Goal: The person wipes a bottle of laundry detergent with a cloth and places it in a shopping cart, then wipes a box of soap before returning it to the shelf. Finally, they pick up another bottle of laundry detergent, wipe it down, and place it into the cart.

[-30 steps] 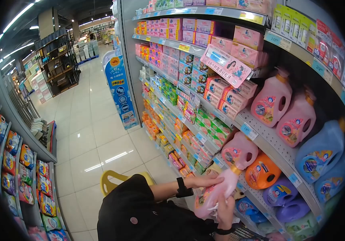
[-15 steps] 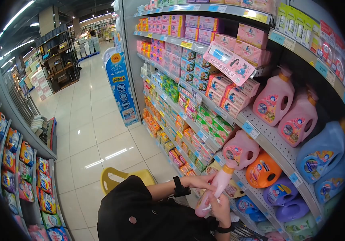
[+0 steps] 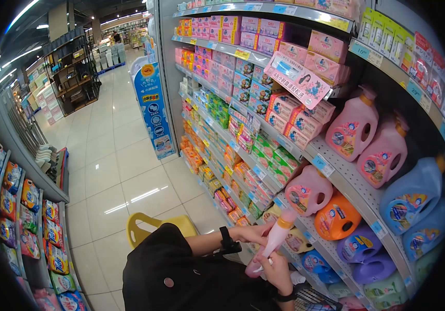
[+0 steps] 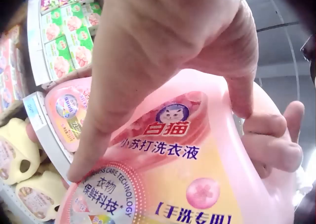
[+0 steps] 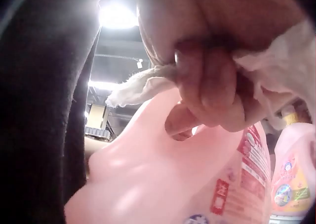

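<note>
A pink bottle of laundry detergent [image 3: 277, 238] with a yellow neck is held tilted in front of the person, seen nearly edge-on from the head. The left hand [image 3: 253, 234] grips its upper body, thumb and fingers spread across the label [image 4: 173, 127] in the left wrist view. Lower down, the right hand [image 3: 277, 270] has fingers hooked through the bottle's handle opening. Crumpled white tissue [image 5: 143, 85] sticks out between the right hand's fingers [image 5: 205, 81]. A similar pink bottle [image 3: 308, 192] stands on the shelf just behind.
Orange [image 3: 338, 216] and purple [image 3: 360, 243] bottles line the lower shelf at right, with blue jugs [image 3: 414, 202] above. Boxed soaps [image 3: 274, 160] fill the shelves ahead. A yellow stool [image 3: 139, 228] stands left of the person, and detergent bags [image 3: 54, 233] line the opposite shelf.
The bottle has turned from showing its broad side to nearly edge-on and shifted slightly left in the head view. Both hands keep their hold and turn with it.
</note>
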`<state>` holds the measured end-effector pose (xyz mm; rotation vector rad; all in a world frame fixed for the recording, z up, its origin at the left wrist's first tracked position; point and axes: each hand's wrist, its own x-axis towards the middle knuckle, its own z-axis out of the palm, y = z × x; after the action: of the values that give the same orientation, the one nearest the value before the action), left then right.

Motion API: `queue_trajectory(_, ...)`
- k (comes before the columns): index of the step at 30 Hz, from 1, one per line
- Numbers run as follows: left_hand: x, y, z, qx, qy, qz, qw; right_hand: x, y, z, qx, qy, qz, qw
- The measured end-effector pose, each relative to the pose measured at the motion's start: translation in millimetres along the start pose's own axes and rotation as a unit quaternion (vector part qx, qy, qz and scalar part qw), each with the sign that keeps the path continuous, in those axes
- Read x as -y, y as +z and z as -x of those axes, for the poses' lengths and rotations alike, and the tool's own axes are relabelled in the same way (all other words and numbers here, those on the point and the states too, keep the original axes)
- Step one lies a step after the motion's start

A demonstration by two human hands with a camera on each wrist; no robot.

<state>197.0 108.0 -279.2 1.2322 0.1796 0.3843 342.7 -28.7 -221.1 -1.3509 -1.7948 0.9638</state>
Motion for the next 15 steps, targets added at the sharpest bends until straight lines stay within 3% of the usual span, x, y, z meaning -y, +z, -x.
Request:
queue_trajectory(3, 17.4, -5.1, -0.1, 0.026, -0.011, 0.008, 1.000, 13.1, -0.4, 2.3, 0.010, 0.010, -0.022, 1.000)
queue_trajectory(6, 21.7, -6.8, -0.4, 0.044, -0.014, 0.016, 0.999, 7.7, -4.2, 5.6, 0.039, 0.014, 0.039, 0.998)
queue_trajectory(9, 27.2, -10.9, -2.0, 0.054, -0.002, 0.017, 0.998, -14.2, -8.2, 6.4, -0.091, -0.014, -0.100, 0.991)
queue_trajectory(10, 29.3, -11.7, -2.2, 0.054, 0.003, 0.018, 0.998, -10.9, -13.8, 9.1, -0.158, 0.040, -0.151, 0.975)
queue_trajectory(13, 29.9, -11.4, -4.3, 0.072, -0.009, 0.000, 0.997, -16.2, -23.7, 5.6, -0.324, 0.133, -0.142, 0.926)
queue_trajectory(15, 26.3, -6.6, -6.8, 0.085, -0.016, -0.018, 0.996, -34.4, -20.8, -0.2, -0.299, 0.057, -0.002, 0.953)
